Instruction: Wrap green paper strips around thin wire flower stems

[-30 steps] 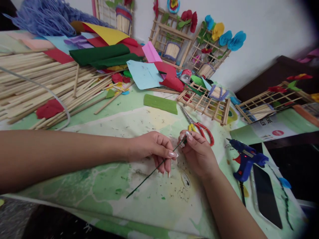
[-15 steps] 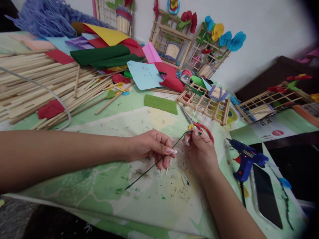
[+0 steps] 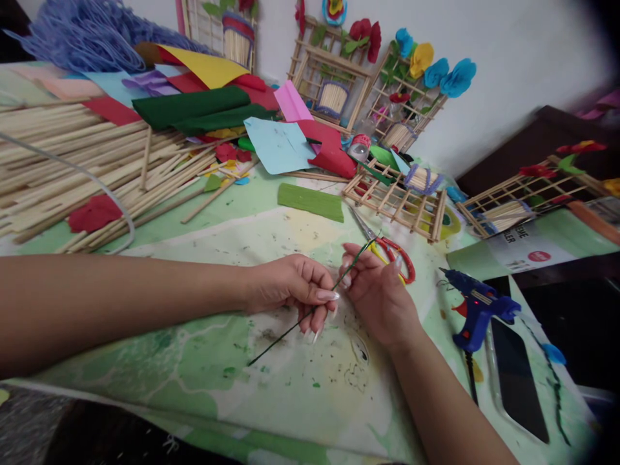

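Observation:
A thin green stem wire [image 3: 285, 333] slants from the lower left up to the right over the stained green table cover [image 3: 271, 394]. My left hand [image 3: 295, 290] pinches it near the middle, thumb and fingers closed. My right hand [image 3: 375, 287] is closed round its upper end, fingers curled. Scissors with red and yellow handles [image 3: 394, 253] lie just behind my right hand, touching or nearly touching it.
A blue glue gun [image 3: 477, 310] lies right of my right hand, beside a dark phone [image 3: 516, 381]. A green paper strip [image 3: 311, 202] and wooden lattice frames [image 3: 400, 201] sit behind. Wooden sticks [image 3: 82, 174] pile at left, coloured paper sheets [image 3: 203, 106] behind them.
My right hand has slid slightly left and its fingers have shifted along the upper end of the wire. The wire's tip now points higher, toward the scissors. My left hand keeps its pinch.

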`<act>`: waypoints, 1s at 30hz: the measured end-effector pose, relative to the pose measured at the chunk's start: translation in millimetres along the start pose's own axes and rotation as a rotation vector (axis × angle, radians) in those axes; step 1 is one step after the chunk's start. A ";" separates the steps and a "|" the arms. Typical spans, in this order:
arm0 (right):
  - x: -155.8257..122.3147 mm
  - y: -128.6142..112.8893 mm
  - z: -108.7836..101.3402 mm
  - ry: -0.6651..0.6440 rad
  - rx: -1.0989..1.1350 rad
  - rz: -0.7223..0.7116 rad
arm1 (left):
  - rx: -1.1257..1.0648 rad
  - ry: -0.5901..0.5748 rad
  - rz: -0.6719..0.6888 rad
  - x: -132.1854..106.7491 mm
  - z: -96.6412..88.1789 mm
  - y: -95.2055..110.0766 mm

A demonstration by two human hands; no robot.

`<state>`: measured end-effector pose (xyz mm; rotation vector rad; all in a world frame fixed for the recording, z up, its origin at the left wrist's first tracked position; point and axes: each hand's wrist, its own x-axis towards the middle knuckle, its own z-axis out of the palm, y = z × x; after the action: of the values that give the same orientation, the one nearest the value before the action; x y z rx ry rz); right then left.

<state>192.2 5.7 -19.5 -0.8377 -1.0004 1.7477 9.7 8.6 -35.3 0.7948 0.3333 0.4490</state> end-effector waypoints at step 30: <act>-2.5 13.1 1.1 0.025 -0.181 -0.324 | 0.015 -0.006 0.006 2.0 0.5 -0.5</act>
<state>187.2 -0.1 -30.4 -0.7591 -1.2178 1.3847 11.8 9.0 -35.6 0.8121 0.3293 0.4504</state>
